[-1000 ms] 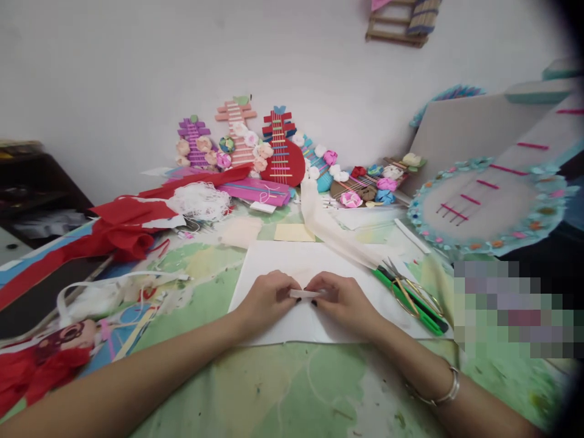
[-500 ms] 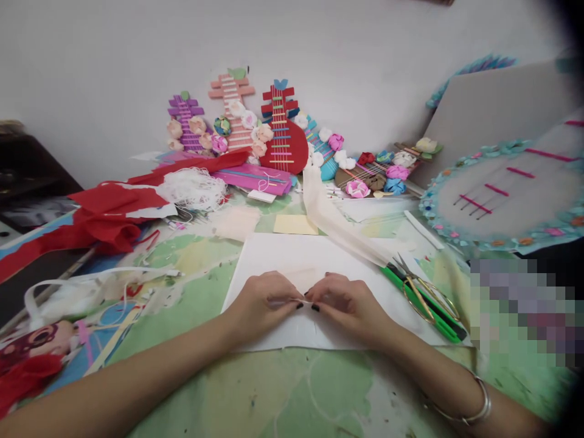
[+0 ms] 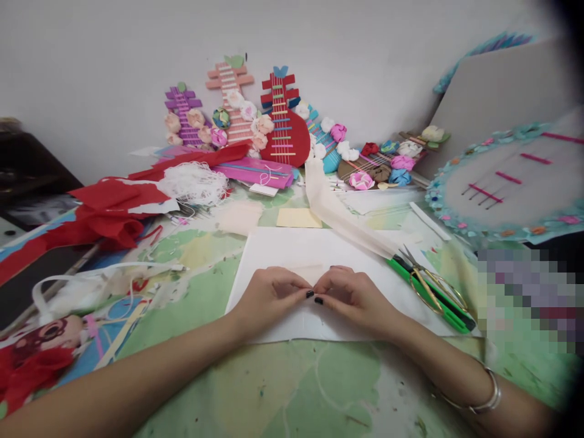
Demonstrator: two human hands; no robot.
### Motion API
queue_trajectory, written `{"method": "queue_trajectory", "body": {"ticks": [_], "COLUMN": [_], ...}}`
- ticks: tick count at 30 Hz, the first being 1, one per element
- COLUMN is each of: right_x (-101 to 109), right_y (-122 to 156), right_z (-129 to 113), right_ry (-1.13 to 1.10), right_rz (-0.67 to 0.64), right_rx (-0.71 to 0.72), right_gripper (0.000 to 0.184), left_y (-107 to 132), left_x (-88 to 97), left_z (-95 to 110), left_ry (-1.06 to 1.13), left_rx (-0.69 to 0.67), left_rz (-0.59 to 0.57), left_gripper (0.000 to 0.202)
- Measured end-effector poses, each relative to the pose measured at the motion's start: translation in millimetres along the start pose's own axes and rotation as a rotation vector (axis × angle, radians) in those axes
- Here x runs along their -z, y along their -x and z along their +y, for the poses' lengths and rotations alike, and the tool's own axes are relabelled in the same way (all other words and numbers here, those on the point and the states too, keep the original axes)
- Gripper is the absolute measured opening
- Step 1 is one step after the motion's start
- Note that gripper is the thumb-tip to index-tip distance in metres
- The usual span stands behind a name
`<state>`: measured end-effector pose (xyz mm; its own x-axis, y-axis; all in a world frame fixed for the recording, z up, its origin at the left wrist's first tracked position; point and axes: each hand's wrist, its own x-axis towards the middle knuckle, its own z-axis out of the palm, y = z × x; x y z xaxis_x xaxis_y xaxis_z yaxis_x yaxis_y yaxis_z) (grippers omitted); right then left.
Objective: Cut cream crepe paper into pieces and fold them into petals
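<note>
Over a white sheet (image 3: 258, 246), my left hand (image 3: 267, 301) and my right hand (image 3: 360, 298) meet, fingertips almost touching. Both pinch a tiny piece of pale crepe paper, which the fingers now mostly hide. Just beyond my hands, a flat pale paper piece (image 3: 306, 267) lies on the sheet. To the right, gold-handled scissors (image 3: 426, 280) rest across a green utility knife (image 3: 451, 311). A long cream crepe paper strip (image 3: 340, 213) runs from the back down to the knife.
Several decorated toy lutes (image 3: 283, 134) with paper flowers lean along the wall. Red cloth (image 3: 104, 201) and a white thread bundle (image 3: 194, 185) lie at left. A yellow paper pad (image 3: 298, 218) sits behind the sheet. A large round-bodied decorated piece (image 3: 511, 182) stands at right.
My fingertips have drawn closer together, and the pale piece between them shows less. The whole view has shifted slightly, with the table's things sitting a little higher.
</note>
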<state>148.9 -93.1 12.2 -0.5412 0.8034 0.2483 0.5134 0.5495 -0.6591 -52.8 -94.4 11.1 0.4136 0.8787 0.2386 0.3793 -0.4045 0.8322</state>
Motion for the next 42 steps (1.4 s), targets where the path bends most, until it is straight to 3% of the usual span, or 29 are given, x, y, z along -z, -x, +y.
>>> {"method": "queue_trajectory", "body": {"ticks": [7, 17, 24, 31, 34, 36, 37, 39, 41, 42], "right_x": [-1, -2, -3, -4, 1, 16, 27, 55, 84, 97], "right_y": [1, 1, 3, 4, 5, 8, 11, 18, 27, 32], "right_z": [1, 0, 0, 2, -1, -5, -6, -3, 7, 15], "right_ry": [0.027, 0.036, 0.004, -0.120, 0.043, 0.284, 0.429, 0.751, 0.954, 0.942], "right_rz": [0.002, 0.013, 0.037, 0.029, 0.075, 0.248, 0.369, 0.532, 0.435, 0.337], "right_rx": [0.014, 0.004, 0.010, -0.068, 0.019, 0.068, 0.046, -0.165, -0.470, -0.608], "right_gripper": [0.007, 0.010, 0.009, 0.015, 0.015, 0.017, 0.018, 0.012, 0.010, 0.012], "left_y": [-1, 2, 5, 4, 2, 2, 2, 0, -2, -4], "left_x": [-0.3, 4.4, -3.2, -2.1, -0.1, 0.5, 0.8, 2.4, 6.1, 8.7], "left_z": [3, -3, 2, 1, -1, -1, -1, 1, 5, 6], "left_ry": [0.069, 0.099, -0.026, -0.049, -0.003, 0.140, 0.240, 0.448, 0.629, 0.716], "left_rx": [0.134, 0.121, -0.037, 0.043, 0.102, 0.177, 0.214, 0.280, 0.343, 0.371], "left_rz": [0.021, 0.102, 0.021, -0.040, -0.045, -0.019, -0.004, 0.021, 0.063, 0.096], "left_gripper": [0.012, 0.021, 0.013, 0.017, 0.020, 0.023, 0.023, 0.022, 0.019, 0.018]}}
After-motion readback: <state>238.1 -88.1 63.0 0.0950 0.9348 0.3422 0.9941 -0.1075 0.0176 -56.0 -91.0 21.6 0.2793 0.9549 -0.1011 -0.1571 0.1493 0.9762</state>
